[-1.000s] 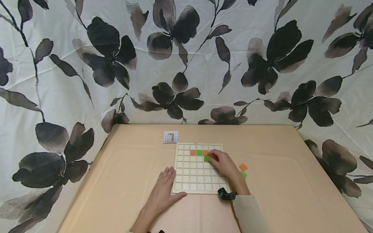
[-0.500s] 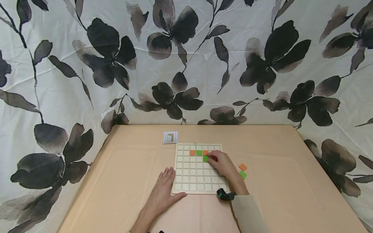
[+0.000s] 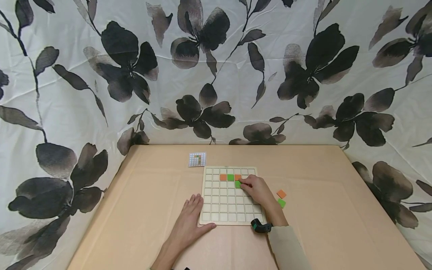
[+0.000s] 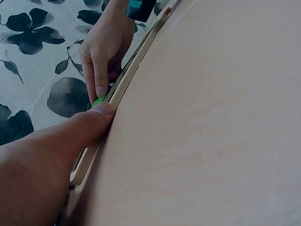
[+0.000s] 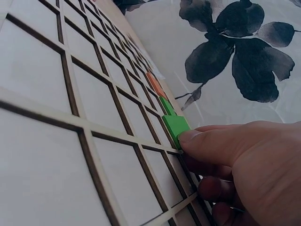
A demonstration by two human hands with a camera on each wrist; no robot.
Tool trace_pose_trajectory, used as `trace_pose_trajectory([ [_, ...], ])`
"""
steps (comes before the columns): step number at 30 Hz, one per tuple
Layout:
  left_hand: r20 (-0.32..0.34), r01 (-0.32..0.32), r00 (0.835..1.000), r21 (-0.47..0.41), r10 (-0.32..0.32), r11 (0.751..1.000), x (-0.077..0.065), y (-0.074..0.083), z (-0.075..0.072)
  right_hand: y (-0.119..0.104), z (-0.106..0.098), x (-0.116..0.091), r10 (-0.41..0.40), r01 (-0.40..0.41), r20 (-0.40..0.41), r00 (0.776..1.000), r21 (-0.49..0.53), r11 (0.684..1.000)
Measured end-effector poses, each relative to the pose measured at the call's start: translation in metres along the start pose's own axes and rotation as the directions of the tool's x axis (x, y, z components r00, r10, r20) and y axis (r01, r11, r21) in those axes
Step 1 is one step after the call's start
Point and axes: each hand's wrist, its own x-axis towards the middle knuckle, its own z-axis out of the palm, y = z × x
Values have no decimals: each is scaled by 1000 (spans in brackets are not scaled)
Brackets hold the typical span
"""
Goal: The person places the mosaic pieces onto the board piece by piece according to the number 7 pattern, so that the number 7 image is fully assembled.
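A pale wooden grid board (image 3: pixel 219 207) lies on the table. Along one of its upper rows sit an orange tile (image 3: pixel 223 177), a green tile (image 3: pixel 230 176) and another orange tile (image 3: pixel 237 176). Just below the latter is a second green tile (image 3: pixel 237 184), pinched at its edge by my right hand (image 3: pixel 256 189); in the right wrist view this green tile (image 5: pixel 175 128) stands slightly proud of the grid. My left hand (image 3: pixel 190 219) rests at the board's left edge, fingers straight, with the thumb along the front edge.
A small card (image 3: pixel 197 159) with a printed coloured grid lies behind the board's left corner. To the right of my right hand are a loose orange tile (image 3: pixel 281 194) and a loose green tile (image 3: pixel 281 203). A floral cloth (image 3: pixel 216 75) hangs behind the table.
The right hand's fingers have shifted slightly at the green tile below the row. The left hand and the other tiles stay where they were.
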Motion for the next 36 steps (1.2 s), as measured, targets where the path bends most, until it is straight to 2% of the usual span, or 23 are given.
trace_pose_trajectory([
  [17, 1, 5, 1000, 0, -5, 1000, 1, 1, -2, -1, -1, 0, -43, 43, 16, 999, -29, 999],
  [36, 17, 13, 1000, 9, -13, 1000, 1, 0, -1, -1, 0, 0, -7, 7, 14, 1000, -35, 999],
])
